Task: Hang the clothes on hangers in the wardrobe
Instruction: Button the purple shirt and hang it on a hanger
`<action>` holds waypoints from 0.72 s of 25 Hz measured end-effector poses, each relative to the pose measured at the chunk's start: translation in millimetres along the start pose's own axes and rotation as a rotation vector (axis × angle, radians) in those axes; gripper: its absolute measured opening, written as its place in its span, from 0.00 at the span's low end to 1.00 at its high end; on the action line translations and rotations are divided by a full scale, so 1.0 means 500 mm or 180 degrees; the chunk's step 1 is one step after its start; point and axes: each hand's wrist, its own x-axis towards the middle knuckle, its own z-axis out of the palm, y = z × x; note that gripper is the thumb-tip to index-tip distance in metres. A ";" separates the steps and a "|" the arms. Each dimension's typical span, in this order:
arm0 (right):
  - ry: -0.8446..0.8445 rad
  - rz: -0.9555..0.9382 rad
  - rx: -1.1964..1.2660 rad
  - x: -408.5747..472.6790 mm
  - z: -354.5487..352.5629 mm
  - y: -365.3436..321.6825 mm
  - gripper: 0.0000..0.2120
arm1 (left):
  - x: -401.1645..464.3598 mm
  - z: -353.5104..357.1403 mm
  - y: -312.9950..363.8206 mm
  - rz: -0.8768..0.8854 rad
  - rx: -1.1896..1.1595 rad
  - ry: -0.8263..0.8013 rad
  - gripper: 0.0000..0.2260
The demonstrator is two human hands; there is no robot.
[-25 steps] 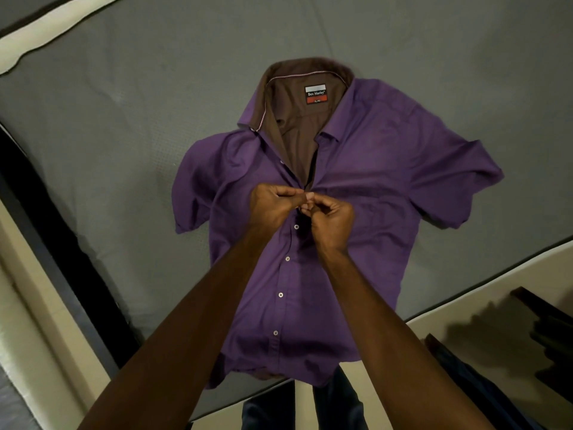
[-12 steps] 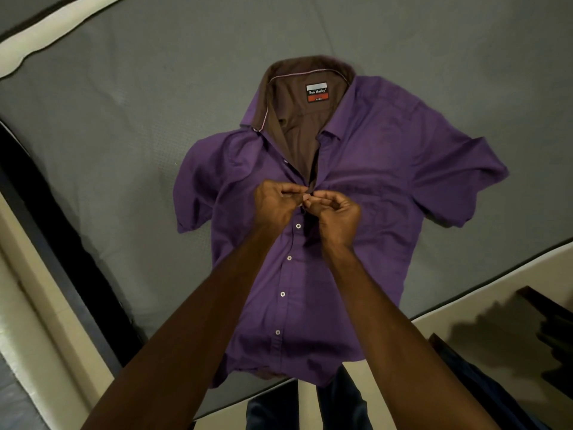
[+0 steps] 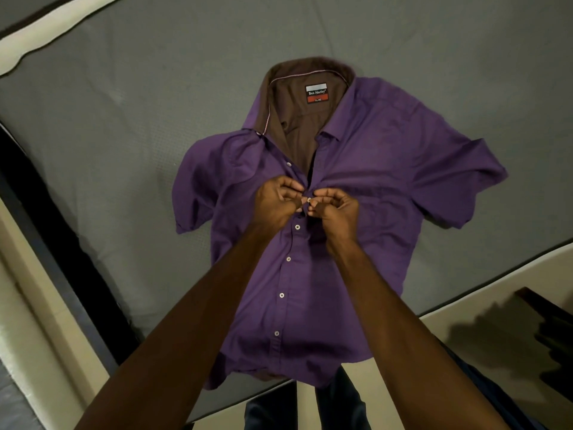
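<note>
Purple short-sleeved cotton shirt [image 3: 356,187] lies flat on the grey bed [image 3: 124,119]. My left hand [image 3: 277,201] and right hand [image 3: 335,209] pinch its placket; the small white button [image 3: 309,199], hidden a moment ago, now shows, so it seems through. No hanger in sight yet.

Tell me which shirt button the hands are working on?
The button between the left hand and right hand, second from the collar; the others lie untouched.

Both hands cover the shirt [image 3: 356,169] placket — hem [image 3: 279,378] droops past the mattress edge.
</note>
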 end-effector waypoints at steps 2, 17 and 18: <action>-0.0070 -0.0011 -0.0110 0.002 -0.002 -0.002 0.11 | 0.002 0.004 0.003 -0.0123 -0.0037 0.0106 0.12; 0.1034 -0.0319 -0.1120 0.094 0.063 -0.071 0.07 | 0.095 0.000 0.038 0.0433 0.0269 0.1020 0.04; 0.0975 -0.0282 -0.0911 0.093 0.059 -0.071 0.06 | 0.100 0.002 0.038 0.0429 0.0243 0.0963 0.04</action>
